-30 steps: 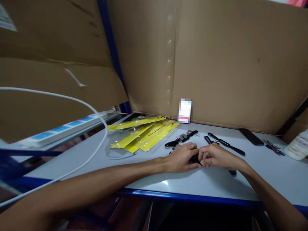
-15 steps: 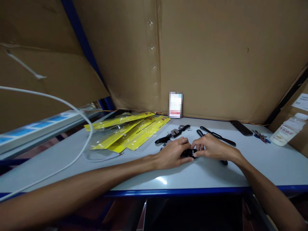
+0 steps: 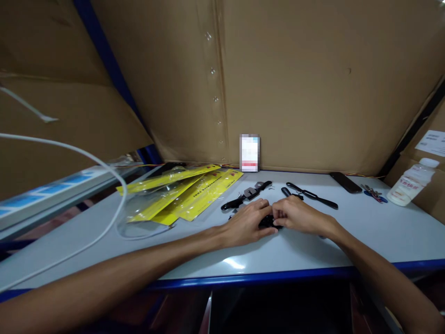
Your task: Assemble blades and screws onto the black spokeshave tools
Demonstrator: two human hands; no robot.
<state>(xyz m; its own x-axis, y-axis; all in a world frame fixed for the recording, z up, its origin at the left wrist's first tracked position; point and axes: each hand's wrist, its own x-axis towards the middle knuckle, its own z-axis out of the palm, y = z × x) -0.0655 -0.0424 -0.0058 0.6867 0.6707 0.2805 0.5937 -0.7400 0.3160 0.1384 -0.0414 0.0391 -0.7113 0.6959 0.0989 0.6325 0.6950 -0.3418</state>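
Observation:
Low over the table, my left hand point(image 3: 248, 222) curls around a black spokeshave point(image 3: 267, 221), mostly covered by my fingers. My right hand point(image 3: 295, 215) meets it from the right, fingertips bent and pinched against the same tool; any small part between them is hidden. Just beyond my left hand lies another spokeshave point(image 3: 232, 203) with black handles and grey metal plates point(image 3: 249, 193). Past my right hand rests a bare black spokeshave body point(image 3: 313, 196), with a further black handle point(image 3: 287, 191) partly hidden beside it. Small metal bits point(image 3: 271, 187) are scattered nearby.
Yellow cards in clear plastic packaging point(image 3: 208, 195) are heaped at left, near a white cable point(image 3: 116, 178) and a power strip point(image 3: 62, 188). A lit phone point(image 3: 249, 153) leans on the cardboard wall point(image 3: 295, 93). At right are a dark phone point(image 3: 346, 182), keys point(image 3: 373, 195) and a bottle point(image 3: 410, 183).
My right hand has closed in over the spokeshave, nearer my left hand. The black handle end that stuck out below my right hand is now hidden. The view has shifted slightly.

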